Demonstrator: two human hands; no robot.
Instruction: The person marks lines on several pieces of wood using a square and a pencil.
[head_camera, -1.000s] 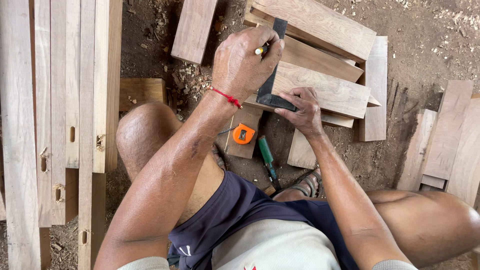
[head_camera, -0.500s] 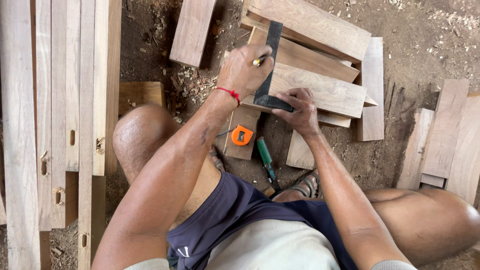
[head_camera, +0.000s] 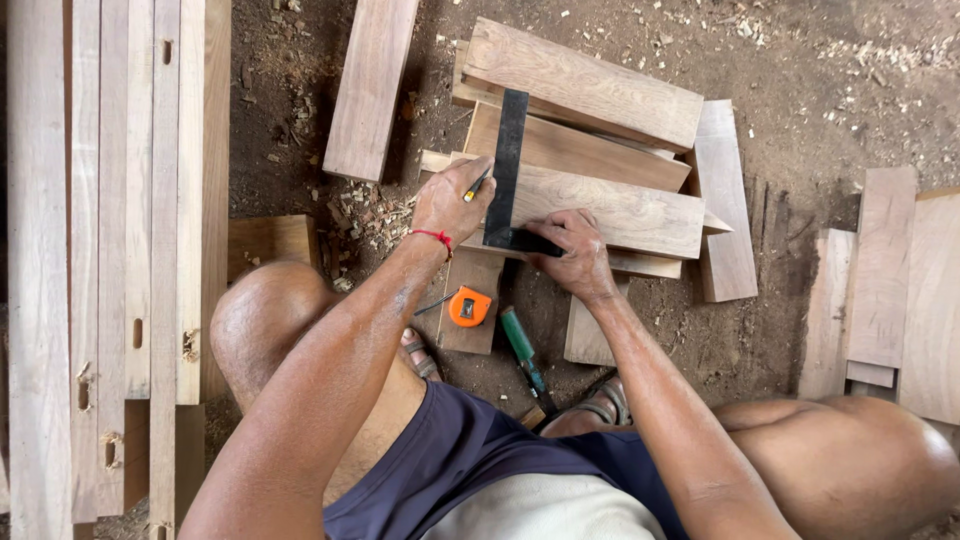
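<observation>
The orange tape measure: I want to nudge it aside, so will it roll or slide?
The tape measure lies flat on a small board, so it would probably slide, not roll. Compact casing: likely stiff, fairly dense. Its drawn-out tape end may drag along.

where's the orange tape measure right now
In the head view the orange tape measure lies on a small wood offcut just below the left hand, left of the green-handled chisel.
</observation>
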